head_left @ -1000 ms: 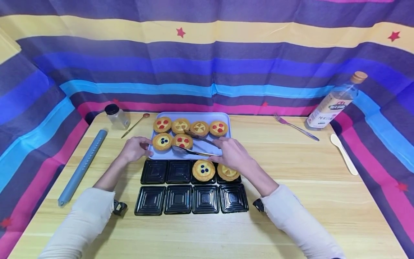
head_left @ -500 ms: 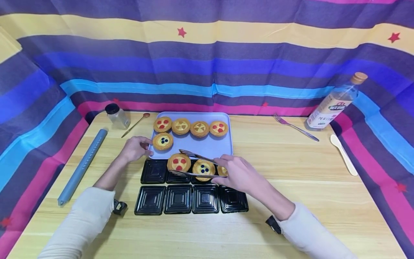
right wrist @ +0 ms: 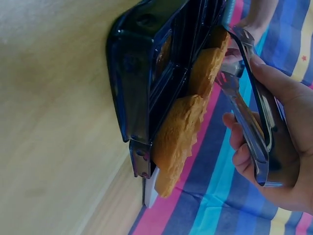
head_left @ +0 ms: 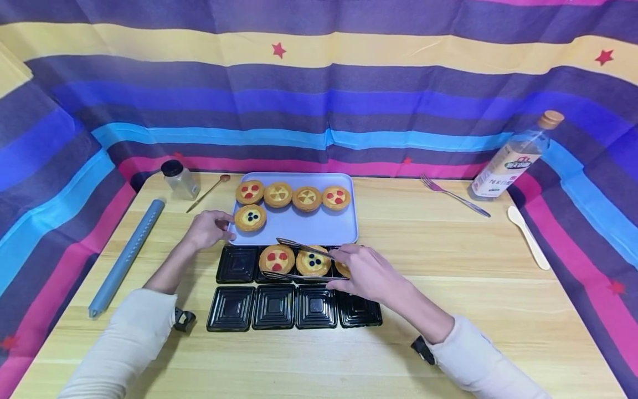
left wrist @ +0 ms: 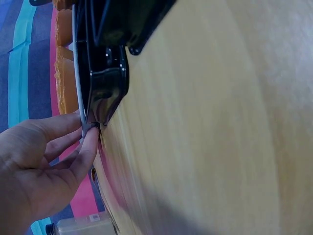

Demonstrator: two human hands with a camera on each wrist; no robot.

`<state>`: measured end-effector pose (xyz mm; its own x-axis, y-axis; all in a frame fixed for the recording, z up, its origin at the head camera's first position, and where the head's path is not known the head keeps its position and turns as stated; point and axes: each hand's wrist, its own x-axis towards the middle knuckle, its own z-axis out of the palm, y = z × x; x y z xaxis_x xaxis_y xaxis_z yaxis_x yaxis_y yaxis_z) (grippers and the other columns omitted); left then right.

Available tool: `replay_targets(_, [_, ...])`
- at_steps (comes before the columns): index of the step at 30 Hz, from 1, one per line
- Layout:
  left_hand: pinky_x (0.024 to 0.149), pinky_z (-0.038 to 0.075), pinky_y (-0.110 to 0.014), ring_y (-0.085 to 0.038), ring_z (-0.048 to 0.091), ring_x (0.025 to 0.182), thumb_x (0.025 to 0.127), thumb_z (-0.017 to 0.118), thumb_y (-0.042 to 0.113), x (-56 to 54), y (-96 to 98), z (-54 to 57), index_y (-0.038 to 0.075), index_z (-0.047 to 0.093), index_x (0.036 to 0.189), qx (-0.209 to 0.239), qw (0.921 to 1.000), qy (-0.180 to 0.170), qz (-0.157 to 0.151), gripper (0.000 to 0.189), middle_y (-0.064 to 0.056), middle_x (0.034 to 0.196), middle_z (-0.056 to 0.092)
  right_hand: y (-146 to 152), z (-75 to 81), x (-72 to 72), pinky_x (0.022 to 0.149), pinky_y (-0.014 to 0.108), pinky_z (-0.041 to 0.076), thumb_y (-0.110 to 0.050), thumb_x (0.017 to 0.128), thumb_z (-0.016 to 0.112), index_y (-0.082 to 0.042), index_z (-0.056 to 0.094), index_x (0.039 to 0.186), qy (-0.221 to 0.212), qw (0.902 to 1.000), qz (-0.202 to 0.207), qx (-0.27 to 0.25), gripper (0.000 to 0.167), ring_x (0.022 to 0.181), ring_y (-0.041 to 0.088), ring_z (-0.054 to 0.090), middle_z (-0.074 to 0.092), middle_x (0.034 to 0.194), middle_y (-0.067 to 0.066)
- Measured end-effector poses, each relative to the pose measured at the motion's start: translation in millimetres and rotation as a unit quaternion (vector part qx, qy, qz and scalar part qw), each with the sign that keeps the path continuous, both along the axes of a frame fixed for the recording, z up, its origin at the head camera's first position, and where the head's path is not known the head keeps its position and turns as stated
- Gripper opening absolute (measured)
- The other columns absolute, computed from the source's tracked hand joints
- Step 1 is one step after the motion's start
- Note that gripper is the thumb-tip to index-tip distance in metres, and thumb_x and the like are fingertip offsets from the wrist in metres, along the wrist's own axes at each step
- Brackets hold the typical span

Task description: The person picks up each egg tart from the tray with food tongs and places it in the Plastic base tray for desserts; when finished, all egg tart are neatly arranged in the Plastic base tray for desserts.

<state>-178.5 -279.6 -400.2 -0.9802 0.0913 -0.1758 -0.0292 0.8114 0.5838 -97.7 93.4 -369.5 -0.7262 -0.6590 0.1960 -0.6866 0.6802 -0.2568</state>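
My right hand (head_left: 371, 271) grips metal tongs (head_left: 304, 276) over the back row of black plastic tray compartments (head_left: 275, 305). The tongs' tips stand on either side of a tart with red toppings (head_left: 276, 254), which sits in the second compartment from the left; whether they touch it cannot be told. Beside it are a tart with dark berries (head_left: 312, 263) and another tart, partly hidden by the right hand. At the lilac tray's left edge, my left hand (head_left: 206, 230) pinches the lilac tray (head_left: 319, 224) between thumb and fingers, as the left wrist view (left wrist: 39, 166) shows.
Several tarts (head_left: 278, 194) stand on the lilac tray. On the left lie a grey rolling pin (head_left: 127, 257), a black-capped jar (head_left: 180, 180) and a thin spoon (head_left: 206, 194). A fork (head_left: 454, 195), a bottle (head_left: 513, 160) and a pale spoon (head_left: 529, 238) are at the right.
The red-topped tart has left the lilac tray and come down into the second back compartment. My right hand and the tongs moved toward me with it. The left hand has stayed put.
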Motion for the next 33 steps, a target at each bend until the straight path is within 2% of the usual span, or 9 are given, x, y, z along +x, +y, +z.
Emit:
replay_targets(5, [0.065, 0.042, -0.026, -0.022, 0.059, 0.079, 0.076, 0.075, 0.009, -0.2, -0.7, -0.1, -0.004, 0.065, 0.111, -0.004, 1.0000, 0.004, -0.004, 0.039, -0.011, 0.083, 0.065, -5.3, 5.8, -5.4, 0.068, 0.029, 0.056, -0.046, 0.075, 0.076, -0.003, 0.065, 0.117, 0.010, 0.9998, 0.010, -0.012, 0.061, 0.075, 0.014, 0.066, 0.070, 0.097, 0.007])
replay_targets(10, [0.065, 0.042, -0.026, -0.020, 0.058, 0.078, 0.076, 0.076, 0.010, -0.5, -1.0, -0.3, -0.004, 0.065, 0.110, -0.007, 0.9999, 0.007, -0.005, 0.039, -0.009, 0.081, 0.064, -18.5, 12.0, -17.7, 0.061, 0.024, 0.051, -0.044, 0.077, 0.075, -0.003, 0.064, 0.117, 0.007, 0.9996, 0.016, -0.022, 0.059, 0.065, 0.008, 0.055, 0.068, 0.091, 0.005])
replay_targets(19, [0.066, 0.043, -0.026, -0.024, 0.060, 0.083, 0.077, 0.075, 0.010, 0.1, -1.6, -1.8, -0.003, 0.065, 0.112, -0.003, 1.0000, 0.005, -0.004, 0.039, -0.013, 0.087, 0.066, -49.8, 16.8, -51.9, 0.069, 0.030, 0.054, -0.046, 0.077, 0.075, -0.004, 0.063, 0.120, -0.006, 0.9996, -0.025, 0.011, 0.062, 0.080, 0.019, 0.066, 0.068, 0.107, 0.010])
replay_targets(25, [0.064, 0.044, -0.025, -0.024, 0.063, 0.083, 0.077, 0.075, 0.013, 1.5, -4.0, -2.8, -0.001, 0.065, 0.112, 0.001, 1.0000, 0.007, -0.002, 0.039, -0.014, 0.089, 0.068, -66.6, 13.7, -67.2, 0.077, 0.032, 0.054, -0.049, 0.077, 0.073, -0.005, 0.060, 0.125, -0.040, 0.9969, -0.050, 0.046, 0.067, 0.090, 0.022, 0.066, 0.066, 0.115, 0.011])
replay_targets(28, [0.064, 0.045, -0.025, -0.024, 0.063, 0.084, 0.077, 0.075, 0.013, 2.2, -4.4, -2.3, -0.002, 0.065, 0.111, 0.007, 0.9999, 0.011, -0.001, 0.038, -0.016, 0.091, 0.068, -72.9, 10.7, -71.5, 0.075, 0.032, 0.054, -0.049, 0.076, 0.074, -0.004, 0.061, 0.123, -0.049, 0.9965, -0.051, 0.045, 0.066, 0.085, 0.021, 0.065, 0.066, 0.111, 0.011])
replay_targets(33, [0.065, 0.047, -0.025, -0.026, 0.064, 0.086, 0.078, 0.074, 0.011, 2.7, -5.0, -2.0, -0.003, 0.065, 0.112, 0.023, 0.9997, 0.008, 0.003, 0.037, -0.018, 0.094, 0.069, -80.1, 5.1, -76.4, 0.069, 0.028, 0.053, -0.048, 0.077, 0.074, -0.005, 0.063, 0.119, -0.051, 0.9962, -0.053, 0.046, 0.061, 0.068, 0.015, 0.061, 0.068, 0.096, 0.008])
